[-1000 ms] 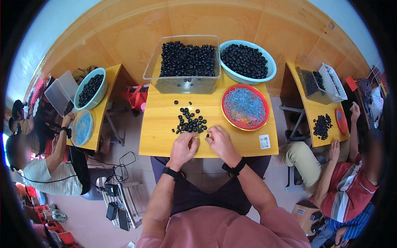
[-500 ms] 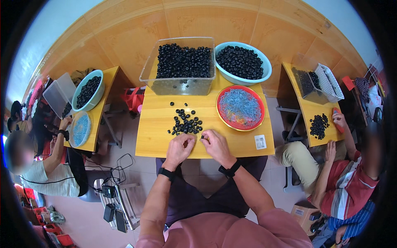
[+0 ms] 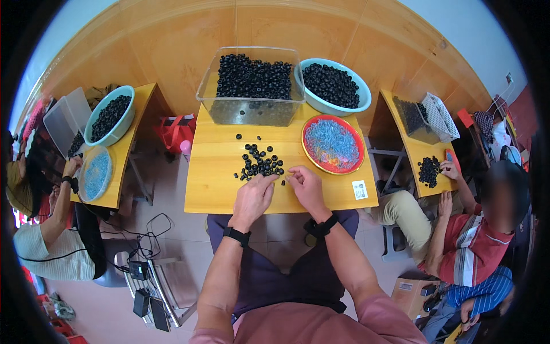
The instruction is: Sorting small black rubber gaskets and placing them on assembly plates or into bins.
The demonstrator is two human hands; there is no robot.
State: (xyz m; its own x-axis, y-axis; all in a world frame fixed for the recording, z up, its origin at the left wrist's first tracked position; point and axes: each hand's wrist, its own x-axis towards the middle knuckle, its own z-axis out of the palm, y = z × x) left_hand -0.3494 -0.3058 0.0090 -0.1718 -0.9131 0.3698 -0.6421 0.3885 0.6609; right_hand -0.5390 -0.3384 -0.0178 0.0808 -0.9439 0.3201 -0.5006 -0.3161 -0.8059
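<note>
A loose pile of small black ring-like pieces (image 3: 260, 162) lies on the yellow table in front of me. My left hand (image 3: 255, 198) reaches to the near edge of this pile, its fingers bent together; whatever its fingertips grip is hidden. My right hand (image 3: 306, 186) is just right of the pile, fingers loosely curled, thumb and forefinger slightly apart, with nothing visible between them. One small black piece (image 3: 283, 183) lies on the table between my two hands, near the right thumb.
A clear plastic bin (image 3: 252, 112) and a pale blue basin (image 3: 335, 108), both with many black pieces, stand behind the pile. To the right is a red tray (image 3: 309, 157) of bluish small parts, near a white label (image 3: 360, 190). People work at side tables left and right.
The view has shifted slightly. My left hand has moved forward to the pile's near edge. My right hand has drawn forward and right, leaving the small black piece on the table.
</note>
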